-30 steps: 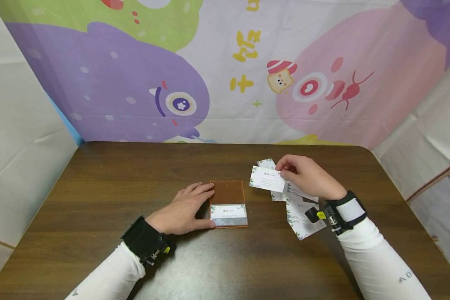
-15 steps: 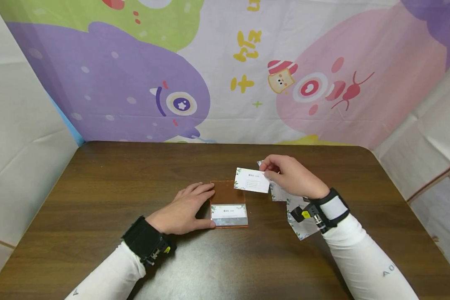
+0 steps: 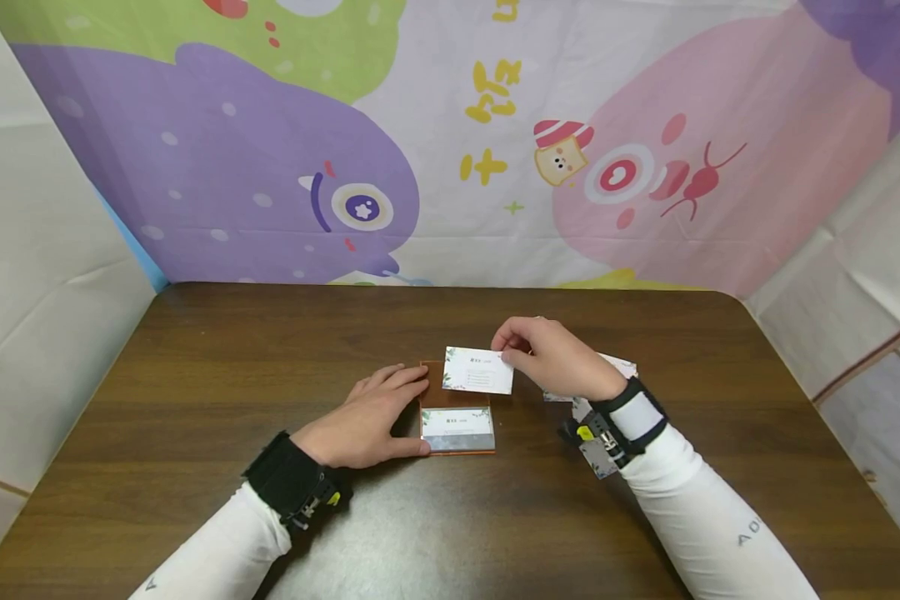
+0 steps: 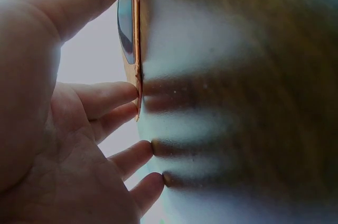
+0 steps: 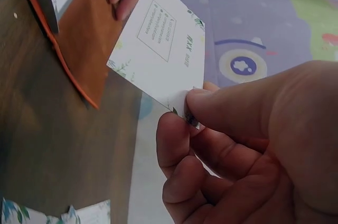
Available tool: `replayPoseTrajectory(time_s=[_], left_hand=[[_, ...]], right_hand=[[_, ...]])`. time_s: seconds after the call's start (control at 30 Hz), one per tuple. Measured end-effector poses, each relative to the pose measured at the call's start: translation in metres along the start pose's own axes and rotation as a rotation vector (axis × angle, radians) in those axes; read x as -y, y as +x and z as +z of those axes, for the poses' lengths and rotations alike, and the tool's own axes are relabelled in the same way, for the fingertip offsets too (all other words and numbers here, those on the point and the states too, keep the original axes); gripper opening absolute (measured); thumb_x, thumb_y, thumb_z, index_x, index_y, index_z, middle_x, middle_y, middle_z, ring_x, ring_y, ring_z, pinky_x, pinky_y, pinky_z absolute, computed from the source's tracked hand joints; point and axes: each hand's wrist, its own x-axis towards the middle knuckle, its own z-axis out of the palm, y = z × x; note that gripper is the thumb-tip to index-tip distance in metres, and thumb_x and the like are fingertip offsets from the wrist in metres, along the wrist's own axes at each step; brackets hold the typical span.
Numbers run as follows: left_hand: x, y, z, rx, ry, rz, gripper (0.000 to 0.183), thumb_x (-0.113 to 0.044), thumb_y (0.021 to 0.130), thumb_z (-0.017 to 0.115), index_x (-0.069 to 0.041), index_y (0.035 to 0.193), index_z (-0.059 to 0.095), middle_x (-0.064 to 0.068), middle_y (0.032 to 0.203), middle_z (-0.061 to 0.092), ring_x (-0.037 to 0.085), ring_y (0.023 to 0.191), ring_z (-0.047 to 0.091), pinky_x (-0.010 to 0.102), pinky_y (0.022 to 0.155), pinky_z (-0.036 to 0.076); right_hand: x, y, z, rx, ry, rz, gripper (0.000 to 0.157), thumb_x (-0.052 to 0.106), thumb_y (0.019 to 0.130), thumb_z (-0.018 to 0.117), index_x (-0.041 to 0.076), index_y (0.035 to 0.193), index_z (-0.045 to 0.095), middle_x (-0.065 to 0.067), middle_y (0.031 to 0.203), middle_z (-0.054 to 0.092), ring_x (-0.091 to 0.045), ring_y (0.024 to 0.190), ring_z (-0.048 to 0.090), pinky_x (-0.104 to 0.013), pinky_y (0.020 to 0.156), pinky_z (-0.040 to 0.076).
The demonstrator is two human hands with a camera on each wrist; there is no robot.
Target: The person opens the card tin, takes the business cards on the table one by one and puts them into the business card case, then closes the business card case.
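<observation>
A brown card holder (image 3: 429, 398) lies open-faced on the table, a white business card (image 3: 456, 421) tucked behind its clear lower pocket. My left hand (image 3: 371, 421) rests at its left side, fingers spread, with thumb and fingertips touching the edge. In the left wrist view that edge shows as a thin orange line beside the thumb (image 4: 90, 2). My right hand (image 3: 558, 357) pinches another business card (image 3: 478, 371) by its right corner, held above the holder's upper half. Green leaf patterns and printed text show on this card in the right wrist view, between thumb (image 5: 227, 105) and fingers.
Several loose cards (image 3: 621, 365) lie on the table under and beside the right forearm, partly hidden by it. A brown wooden table (image 3: 270, 333) carries everything. Behind its far edge hangs a cartoon-printed cloth (image 3: 457, 208).
My right hand has carried its card leftward from over the loose cards to above the card holder, bringing it slightly nearer to me. My left hand and the holder have stayed put.
</observation>
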Motion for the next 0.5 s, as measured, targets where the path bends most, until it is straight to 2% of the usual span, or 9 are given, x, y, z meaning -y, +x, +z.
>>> replayPoseTrajectory(time_s=[0.5], left_hand=[[0.001,0.0,0.0,-0.022,-0.016,0.013,0.089,-0.047,0.095,0.08,-0.004,0.163,0.042,0.012,0.17,0.035,0.044,0.156,0.026,0.068,0.118,0.029]], right_hand=[[0.005,0.012,0.021,0.066,-0.001,-0.035,0.011,0.007,0.105,0.062,0.011,0.107,0.071,0.002,0.093,0.068,-0.015,0.086,0.062,-0.036,0.08,0.053]])
